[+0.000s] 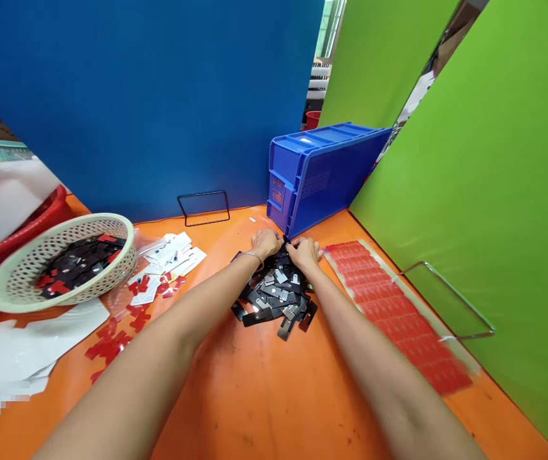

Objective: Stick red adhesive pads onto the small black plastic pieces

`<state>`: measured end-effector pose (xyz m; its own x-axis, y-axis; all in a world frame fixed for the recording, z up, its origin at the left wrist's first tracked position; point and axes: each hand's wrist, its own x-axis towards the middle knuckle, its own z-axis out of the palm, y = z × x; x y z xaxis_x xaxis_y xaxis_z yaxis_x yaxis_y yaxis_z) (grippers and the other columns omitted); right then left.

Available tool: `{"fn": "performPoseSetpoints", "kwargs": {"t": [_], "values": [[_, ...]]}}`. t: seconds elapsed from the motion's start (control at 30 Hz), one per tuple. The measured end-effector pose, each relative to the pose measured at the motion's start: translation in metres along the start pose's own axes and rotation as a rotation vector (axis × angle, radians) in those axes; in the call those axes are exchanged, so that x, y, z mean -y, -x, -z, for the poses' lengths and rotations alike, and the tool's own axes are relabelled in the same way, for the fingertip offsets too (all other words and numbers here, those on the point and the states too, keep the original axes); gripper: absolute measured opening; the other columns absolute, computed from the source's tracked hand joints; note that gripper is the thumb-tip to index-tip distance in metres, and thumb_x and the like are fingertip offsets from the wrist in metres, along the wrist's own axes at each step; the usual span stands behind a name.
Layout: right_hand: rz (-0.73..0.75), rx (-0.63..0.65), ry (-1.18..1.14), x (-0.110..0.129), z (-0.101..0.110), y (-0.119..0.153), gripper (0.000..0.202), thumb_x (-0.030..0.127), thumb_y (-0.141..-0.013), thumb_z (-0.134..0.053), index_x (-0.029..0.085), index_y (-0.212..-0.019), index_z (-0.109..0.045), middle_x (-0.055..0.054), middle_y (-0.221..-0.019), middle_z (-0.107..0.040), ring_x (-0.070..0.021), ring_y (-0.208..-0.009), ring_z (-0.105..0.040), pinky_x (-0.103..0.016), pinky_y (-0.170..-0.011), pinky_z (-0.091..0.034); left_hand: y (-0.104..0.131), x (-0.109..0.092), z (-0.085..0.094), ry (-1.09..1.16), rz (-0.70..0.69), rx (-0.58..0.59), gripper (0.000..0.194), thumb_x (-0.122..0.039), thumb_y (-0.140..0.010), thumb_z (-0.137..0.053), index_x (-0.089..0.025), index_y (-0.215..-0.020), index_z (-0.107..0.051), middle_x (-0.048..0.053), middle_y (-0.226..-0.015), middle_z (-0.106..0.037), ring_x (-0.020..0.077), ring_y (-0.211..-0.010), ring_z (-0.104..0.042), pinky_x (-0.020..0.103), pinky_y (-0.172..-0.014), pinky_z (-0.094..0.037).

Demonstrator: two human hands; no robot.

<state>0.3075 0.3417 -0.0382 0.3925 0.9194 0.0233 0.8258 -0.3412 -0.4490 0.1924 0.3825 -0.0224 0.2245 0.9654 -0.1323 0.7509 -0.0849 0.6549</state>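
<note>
A heap of small flat black and silvery plates (276, 297) lies on the orange table (255, 390). At its far side my left hand (267, 243), with a bracelet at the wrist, has its fingers closed. Just to the right, my right hand (305, 251) is closed too, thumb and fingers pinched. Both sets of fingertips meet at a small black plate (286, 241), partly hidden by the fingers. A sheet with rows of red stickers (393, 306) lies to the right of my right hand.
A blue crate (336, 176) stands on its side behind the heap. At left sits a cream basket (10, 287) of black and red pieces. Loose red pieces (115, 338), white papers (173, 252) and wire frames (207, 223) lie about. Blue and green panels (494, 160) enclose the table.
</note>
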Motion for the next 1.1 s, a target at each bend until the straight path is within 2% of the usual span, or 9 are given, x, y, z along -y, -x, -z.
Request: {"fn": "performPoseSetpoints", "kwargs": {"t": [0.2,0.3,0.4,0.53,0.63,0.8,0.97,1.03,1.1], "values": [[0.066,-0.022,-0.04,0.0,0.0,0.02,0.023,0.035,-0.078,-0.054,0.02,-0.087,-0.069,-0.011,-0.102,-0.061,-0.0295,-0.101,-0.046,-0.04,-0.083,-0.032,0.015,0.007,0.005,-0.08,-0.023,0.01,0.014,-0.027,-0.076,-0.057,-0.017,-0.072,-0.066,0.006,-0.075,-0.066,0.0207,-0.082,-0.06,0.03,-0.078,-0.043],[0.119,0.006,-0.048,0.001,0.001,0.032,0.02,0.034,-0.079,-0.054,0.02,-0.083,-0.067,-0.009,-0.1,-0.062,-0.0287,-0.099,-0.047,-0.039,-0.082,-0.033,0.024,0.015,0.01,-0.104,-0.038,0.017,0.018,-0.027,-0.08,-0.053,-0.017,-0.089,-0.064,0.007,-0.085,-0.067,0.0201,-0.082,-0.06,0.029,-0.076,-0.044],[0.181,0.005,-0.026,0.002,0.002,0.041,0.021,0.034,-0.082,-0.051,0.019,-0.087,-0.066,-0.01,-0.101,-0.06,-0.0281,-0.099,-0.046,-0.037,-0.081,-0.034,0.036,0.019,0.014,-0.13,-0.063,-0.001,0.026,-0.028,-0.084,-0.049,-0.017,-0.106,-0.058,0.009,-0.102,-0.063,0.0212,-0.093,-0.059,0.031,-0.082,-0.044],[0.235,-0.007,0.021,0.003,0.004,0.048,0.022,0.031,-0.084,-0.048,0.017,-0.091,-0.064,-0.012,-0.1,-0.059,-0.0272,-0.096,-0.047,-0.035,-0.079,-0.034,0.049,0.019,0.018,-0.235,-0.156,0.024,0.023,-0.031,-0.084,-0.05,-0.017,-0.099,-0.06,0.011,-0.105,-0.058,0.0237,-0.1,-0.056,0.034,-0.088,-0.042],[0.287,0.014,0.023,0.004,0.005,0.055,0.019,0.028,-0.085,-0.048,0.017,-0.088,-0.062,-0.011,-0.094,-0.06,-0.0255,-0.092,-0.048,-0.033,-0.08,-0.035,0.056,0.019,0.023,-0.316,-0.206,0.06,0.022,-0.031,-0.086,-0.047,-0.017,-0.097,-0.06,0.01,-0.101,-0.057,0.0221,-0.094,-0.058,0.032,-0.085,-0.043],[0.316,0.029,-0.013,0.009,0.004,0.076,0.016,0.027,-0.084,-0.049,0.017,-0.087,-0.061,-0.01,-0.093,-0.061,-0.0244,-0.091,-0.049,-0.031,-0.08,-0.036,0.072,0.029,0.027,-0.322,-0.224,0.066,0.021,-0.028,-0.085,-0.046,-0.016,-0.094,-0.06,0.009,-0.097,-0.058,0.0205,-0.09,-0.058,0.03,-0.081,-0.044],[0.323,0.046,-0.025,0.017,0.003,0.098,0.016,0.028,-0.084,-0.05,0.018,-0.089,-0.062,-0.01,-0.096,-0.06,-0.0247,-0.094,-0.048,-0.032,-0.081,-0.035,0.092,0.045,0.028,-0.281,-0.214,0.047,0.019,-0.027,-0.085,-0.047,-0.016,-0.092,-0.06,0.009,-0.096,-0.059,0.0201,-0.089,-0.058,0.029,-0.08,-0.043],[0.332,0.044,-0.019,0.019,0.002,0.102,0.017,0.028,-0.085,-0.049,0.018,-0.089,-0.062,-0.01,-0.096,-0.06,-0.025,-0.095,-0.048,-0.032,-0.081,-0.035,0.091,0.05,0.033,-0.221,-0.187,0.057,0.017,-0.028,-0.084,-0.05,-0.016,-0.091,-0.06,0.007,-0.091,-0.061,0.0191,-0.084,-0.059,0.028,-0.077,-0.044],[0.339,0.038,-0.012,0.02,0.002,0.105,0.017,0.027,-0.085,-0.049,0.018,-0.09,-0.062,-0.01,-0.096,-0.059,-0.0252,-0.095,-0.048,-0.032,-0.081,-0.035,0.082,0.052,0.04,-0.171,-0.134,0.007,0.017,-0.028,-0.083,-0.053,-0.017,-0.094,-0.059,0.007,-0.09,-0.062,0.0189,-0.083,-0.059,0.028,-0.076,-0.044]]}}
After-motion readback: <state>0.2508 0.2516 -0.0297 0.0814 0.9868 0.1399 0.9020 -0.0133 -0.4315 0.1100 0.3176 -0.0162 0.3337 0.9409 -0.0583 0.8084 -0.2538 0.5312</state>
